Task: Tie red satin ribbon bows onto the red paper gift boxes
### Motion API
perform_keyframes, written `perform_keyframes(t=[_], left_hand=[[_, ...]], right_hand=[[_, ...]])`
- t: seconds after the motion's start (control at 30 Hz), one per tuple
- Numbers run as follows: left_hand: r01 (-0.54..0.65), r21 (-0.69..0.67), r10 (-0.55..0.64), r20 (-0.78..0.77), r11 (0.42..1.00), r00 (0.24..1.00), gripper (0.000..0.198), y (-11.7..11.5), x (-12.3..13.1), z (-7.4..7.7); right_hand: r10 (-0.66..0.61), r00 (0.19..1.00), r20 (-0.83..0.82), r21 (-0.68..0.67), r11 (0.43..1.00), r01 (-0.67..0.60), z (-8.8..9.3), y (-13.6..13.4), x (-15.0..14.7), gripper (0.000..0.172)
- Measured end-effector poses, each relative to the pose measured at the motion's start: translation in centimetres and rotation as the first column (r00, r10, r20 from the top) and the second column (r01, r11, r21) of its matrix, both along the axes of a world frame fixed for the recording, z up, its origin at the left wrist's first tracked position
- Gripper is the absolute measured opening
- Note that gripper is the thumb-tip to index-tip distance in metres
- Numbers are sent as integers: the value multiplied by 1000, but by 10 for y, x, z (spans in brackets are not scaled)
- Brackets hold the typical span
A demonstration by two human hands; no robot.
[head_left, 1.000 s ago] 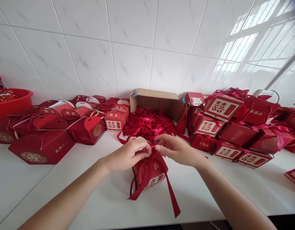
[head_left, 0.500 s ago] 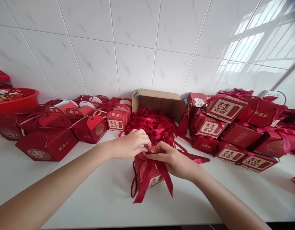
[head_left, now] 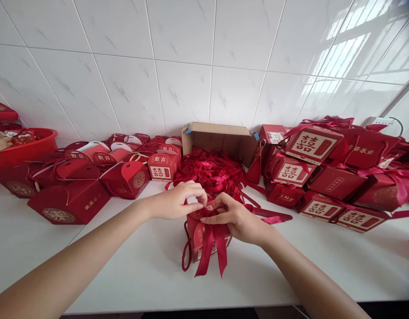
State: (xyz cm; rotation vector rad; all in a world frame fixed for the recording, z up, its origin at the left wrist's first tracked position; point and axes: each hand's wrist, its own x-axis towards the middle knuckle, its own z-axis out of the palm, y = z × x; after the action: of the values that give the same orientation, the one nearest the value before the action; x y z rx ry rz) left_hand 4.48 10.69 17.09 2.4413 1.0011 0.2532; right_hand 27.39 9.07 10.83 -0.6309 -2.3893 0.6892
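A small red gift box (head_left: 198,234) with a twisted cord handle stands on the white table in front of me. Across its top lies a red ribbon (head_left: 208,250), its two tails hanging down the near side. My left hand (head_left: 181,200) is at the back left of the box top, thumb and fingers curled together on the ribbon. My right hand (head_left: 235,218) pinches the ribbon at the top from the right, with its fingers over the lid. What exactly lies between the fingertips is partly hidden.
A cardboard box (head_left: 220,133) on its side spills a heap of red ribbons (head_left: 211,170) behind the gift box. Red boxes (head_left: 69,204) stand on the left, near a red basin (head_left: 31,148). Beribboned boxes (head_left: 313,144) are stacked on the right. A tiled wall (head_left: 184,93) rises behind.
The ribbon tails have drawn closer together and hang a little shorter. Both hands stay at the box top, with small finger movements. The view has shifted slightly.
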Motion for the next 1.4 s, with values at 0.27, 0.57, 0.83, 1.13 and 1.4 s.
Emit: perform_keyframes(t=[0.27,0.57,0.83,1.13,1.4], left_hand=[[-20,-82,17,-44,996,999,18,1,0,-5],[55,-207,-49,32,977,998,14,3,-3,-5],[77,-282,-50,103,956,993,23,4,4,-1],[-3,-270,28,89,963,996,17,5,3,-11],[53,-255,11,246,966,969,22,6,-4,-15]], right_hand=[[10,999,-45,-3,1000,-10,-6,1,3,33],[23,996,-84,45,999,-19,-9,5,3,34],[58,990,-125,64,997,-50,-13,10,1,34],[64,993,-97,88,995,-56,-14,9,4,31],[52,996,-78,35,998,-49,-14,9,4,32]])
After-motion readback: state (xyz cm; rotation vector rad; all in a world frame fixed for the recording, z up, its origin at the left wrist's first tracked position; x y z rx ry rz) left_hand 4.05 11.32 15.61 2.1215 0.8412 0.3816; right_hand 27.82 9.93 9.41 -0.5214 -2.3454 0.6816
